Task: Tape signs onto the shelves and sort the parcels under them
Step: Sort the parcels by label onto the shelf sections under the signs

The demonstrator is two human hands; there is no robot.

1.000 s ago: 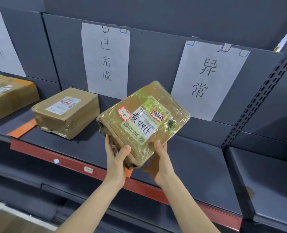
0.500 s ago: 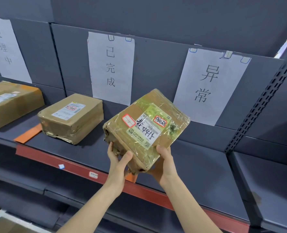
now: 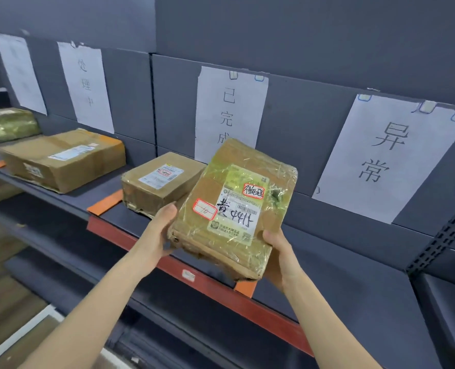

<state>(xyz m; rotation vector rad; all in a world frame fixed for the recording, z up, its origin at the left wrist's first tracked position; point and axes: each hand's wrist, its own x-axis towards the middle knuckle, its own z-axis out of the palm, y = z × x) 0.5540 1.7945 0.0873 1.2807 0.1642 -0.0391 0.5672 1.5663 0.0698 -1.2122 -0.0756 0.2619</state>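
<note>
Both hands hold the parcel [image 3: 237, 206] tilted above the front edge of the shelf [image 3: 341, 262], below the middle sign [image 3: 229, 113] and the right-hand sign [image 3: 386, 155]. The left hand [image 3: 157, 235] grips its near left edge, thumb on top. The right hand [image 3: 279, 257] cups the near right corner from beneath, thumb against the side. The parcel is a flat brown cardboard box wrapped in crinkled glossy tape, with a white label and red-bordered stickers.

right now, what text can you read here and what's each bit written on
"异常": right white paper sign.
"已完成": middle white paper sign.
"处理中": left white paper sign.
"4415", handwritten, roughly: white label on the tape-wrapped brown cardboard parcel.
Too blurred or small to read: leftmost sign, red-edged stickers, the white label's small print, shelved parcels' labels.
</note>
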